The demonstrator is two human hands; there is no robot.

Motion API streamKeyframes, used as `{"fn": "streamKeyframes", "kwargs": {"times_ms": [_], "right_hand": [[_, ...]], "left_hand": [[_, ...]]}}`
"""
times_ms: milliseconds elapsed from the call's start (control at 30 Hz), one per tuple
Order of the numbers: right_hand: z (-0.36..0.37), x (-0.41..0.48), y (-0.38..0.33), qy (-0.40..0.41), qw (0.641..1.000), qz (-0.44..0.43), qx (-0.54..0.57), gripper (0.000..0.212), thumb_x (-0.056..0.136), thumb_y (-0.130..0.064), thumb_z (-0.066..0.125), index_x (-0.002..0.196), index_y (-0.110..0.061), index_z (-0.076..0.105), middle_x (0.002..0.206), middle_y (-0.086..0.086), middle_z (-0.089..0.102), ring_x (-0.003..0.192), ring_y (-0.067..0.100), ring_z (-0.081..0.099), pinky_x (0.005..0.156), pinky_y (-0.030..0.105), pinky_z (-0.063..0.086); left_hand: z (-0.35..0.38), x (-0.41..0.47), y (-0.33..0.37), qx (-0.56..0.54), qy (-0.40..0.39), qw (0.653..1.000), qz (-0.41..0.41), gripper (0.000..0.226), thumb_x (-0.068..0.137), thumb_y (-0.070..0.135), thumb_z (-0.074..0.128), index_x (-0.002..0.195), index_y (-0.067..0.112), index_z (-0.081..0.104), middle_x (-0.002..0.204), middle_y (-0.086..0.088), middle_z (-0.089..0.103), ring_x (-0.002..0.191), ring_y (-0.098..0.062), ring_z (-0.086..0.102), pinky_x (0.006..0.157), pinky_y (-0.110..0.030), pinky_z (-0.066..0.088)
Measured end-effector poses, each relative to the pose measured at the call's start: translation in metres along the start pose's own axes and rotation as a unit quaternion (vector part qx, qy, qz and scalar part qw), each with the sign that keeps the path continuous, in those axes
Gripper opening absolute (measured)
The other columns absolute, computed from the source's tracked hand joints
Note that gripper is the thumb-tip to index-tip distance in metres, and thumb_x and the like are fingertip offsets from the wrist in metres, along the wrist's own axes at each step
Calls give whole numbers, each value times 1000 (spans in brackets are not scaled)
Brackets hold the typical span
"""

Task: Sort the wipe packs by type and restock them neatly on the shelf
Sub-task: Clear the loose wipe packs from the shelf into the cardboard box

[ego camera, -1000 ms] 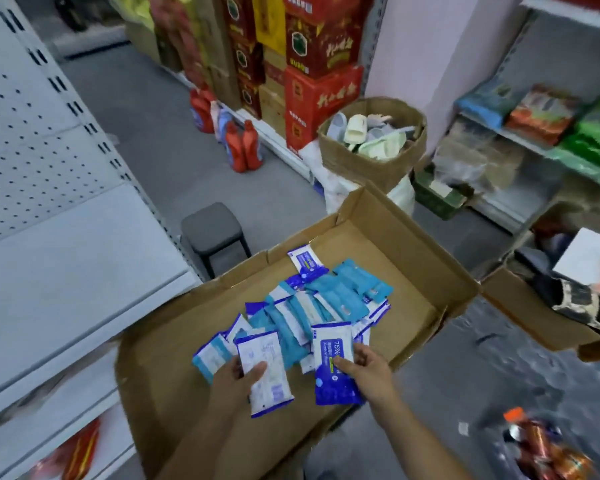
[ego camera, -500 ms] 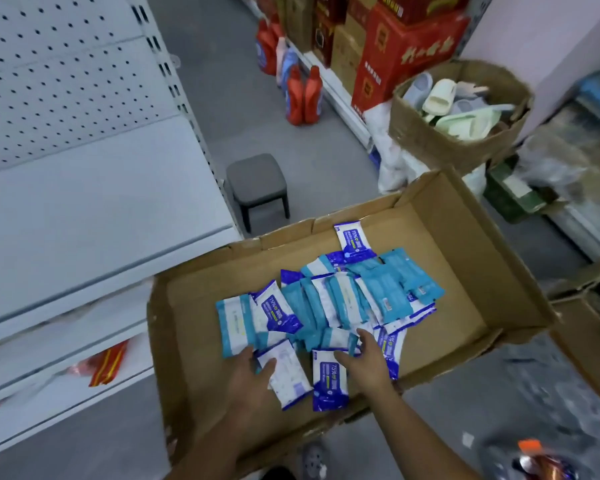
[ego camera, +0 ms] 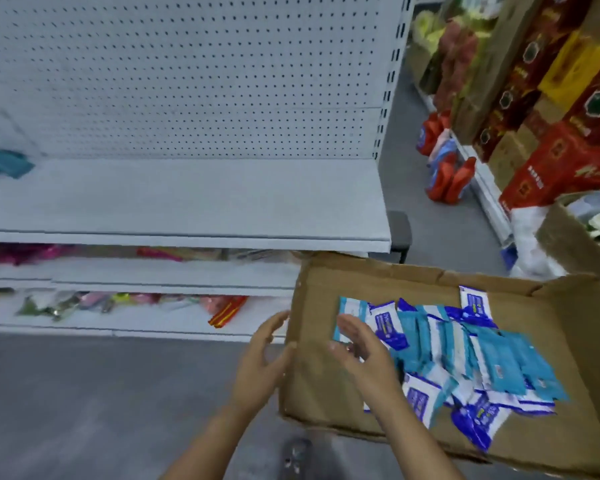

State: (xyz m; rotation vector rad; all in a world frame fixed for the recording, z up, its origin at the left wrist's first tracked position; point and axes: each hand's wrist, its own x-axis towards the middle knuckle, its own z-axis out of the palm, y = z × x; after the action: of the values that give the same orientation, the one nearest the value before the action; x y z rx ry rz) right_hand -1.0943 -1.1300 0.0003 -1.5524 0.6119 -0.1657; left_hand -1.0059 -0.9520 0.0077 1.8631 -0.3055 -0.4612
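A shallow cardboard box (ego camera: 326, 403) lies at lower right and holds a loose pile of wipe packs (ego camera: 471, 351), some teal, some white with dark blue labels. My left hand (ego camera: 260, 358) hovers at the box's left wall with fingers relaxed, holding nothing. My right hand (ego camera: 364, 355) is over the box's left part, fingers straight, palm facing left, holding nothing. The grey shelf (ego camera: 187, 202) with a pegboard back stands bare ahead at the left.
Lower shelves (ego camera: 136, 317) carry colourful packets. A teal cloth (ego camera: 0, 164) lies at the far left of the grey shelf. Red and blue bottles (ego camera: 444, 171) stand on the floor, with stacked red cartons (ego camera: 551, 109) and a dark stool (ego camera: 400, 233) beyond the shelf end.
Both hands let go of the wipe packs they held and moved left to the box's left side. The view swung left toward the grey shelf.
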Motion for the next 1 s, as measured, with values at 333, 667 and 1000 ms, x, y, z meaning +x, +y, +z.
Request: {"fn": "streamKeyframes", "kwargs": {"times_ms": [333, 667, 1000], "right_hand": [[202, 8, -69, -194, 978, -59, -39, 45, 86, -24, 76, 122, -44, 60, 126, -24, 63, 123, -1, 55, 111, 42, 43], [476, 25, -124, -305, 946, -82, -75, 46, 89, -18, 73, 129, -31, 58, 128, -16, 64, 123, -2, 56, 111, 39, 42], [625, 100, -154, -326, 938, -73, -89, 49, 88, -26, 74, 132, -35, 56, 129, -19, 63, 122, -4, 55, 110, 31, 43]], "left_hand": [[-203, -46, -34, -46, 166, 985, 4, 54, 90, 45, 61, 142, 36, 50, 142, 24, 52, 132, 6, 45, 107, -10, 34], [-430, -44, -104, -114, 283, 952, -24, 58, 82, 54, 59, 136, 32, 54, 131, 21, 61, 126, -2, 54, 111, -43, 42], [-577, 32, -138, -127, 306, 943, -30, 50, 83, 54, 58, 132, 42, 56, 132, 21, 60, 126, 0, 53, 110, -39, 42]]}}
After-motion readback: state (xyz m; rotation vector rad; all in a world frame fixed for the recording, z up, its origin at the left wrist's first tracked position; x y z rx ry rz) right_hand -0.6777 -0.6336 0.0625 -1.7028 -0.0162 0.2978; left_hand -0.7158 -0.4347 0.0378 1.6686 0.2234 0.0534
